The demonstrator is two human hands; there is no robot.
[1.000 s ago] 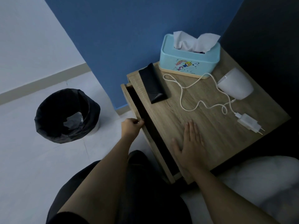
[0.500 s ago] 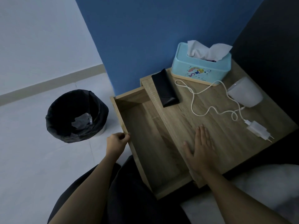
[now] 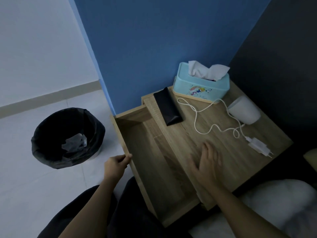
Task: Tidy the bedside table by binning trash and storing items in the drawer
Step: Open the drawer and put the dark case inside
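Observation:
The wooden bedside table point(image 3: 223, 162) stands against the blue wall. Its drawer point(image 3: 154, 169) is pulled out to the left and holds nothing. My left hand point(image 3: 115, 166) grips the drawer's front edge. My right hand point(image 3: 208, 160) hovers, blurred, over the tabletop with fingers spread, holding nothing. On the top lie a black case point(image 3: 169, 109), a white cable point(image 3: 202, 117) with its charger plug point(image 3: 259, 146), a white cup point(image 3: 243, 109) on its side and a light blue tissue box point(image 3: 201, 83).
A round bin with a black liner point(image 3: 67, 137) stands on the white floor left of the drawer, with crumpled clear trash inside. A dark headboard rises to the right, white bedding point(image 3: 274, 208) lies at lower right, and my dark-clad knees are below.
My left hand has pulled the drawer from nearly closed to fully out. My right hand has lifted and shifted slightly on the tabletop.

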